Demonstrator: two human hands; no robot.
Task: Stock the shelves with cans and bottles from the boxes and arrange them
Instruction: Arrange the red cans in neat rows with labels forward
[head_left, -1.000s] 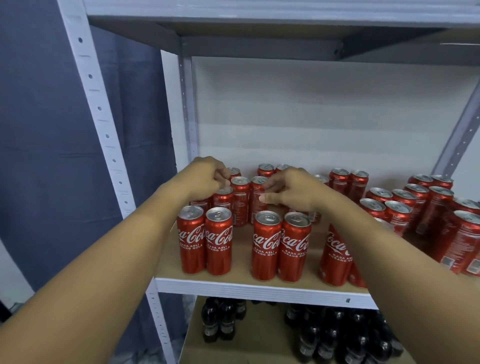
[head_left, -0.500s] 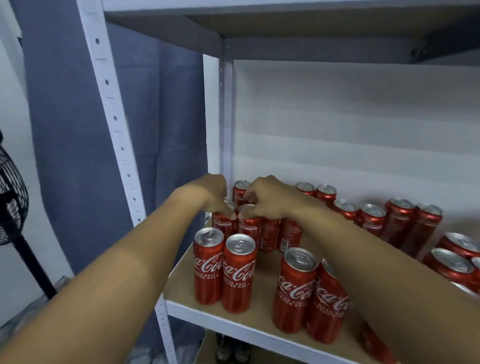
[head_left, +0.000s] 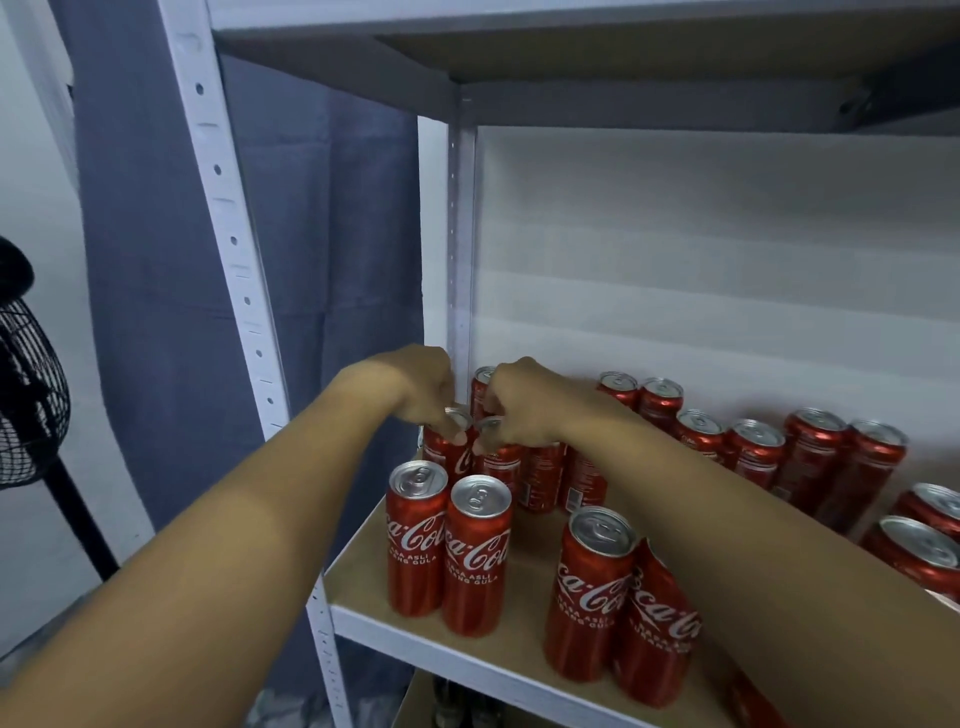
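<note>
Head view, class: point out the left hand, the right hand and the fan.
left hand (head_left: 415, 389), head view, back of hand.
right hand (head_left: 524, 400), head view, knuckles.
fan (head_left: 31, 395), head view, wire grille.

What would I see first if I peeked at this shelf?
Lots of shiny red cans standing on the wooden shelf. Two bare arms reach in, and the left hand and right hand each grip the top of a can near the back left corner. A black fan stands far left.

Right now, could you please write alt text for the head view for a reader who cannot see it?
A person's left hand and right hand each grip the top of an upright red aluminium cola can at the back left of a wooden shelf board, among many more.
</note>
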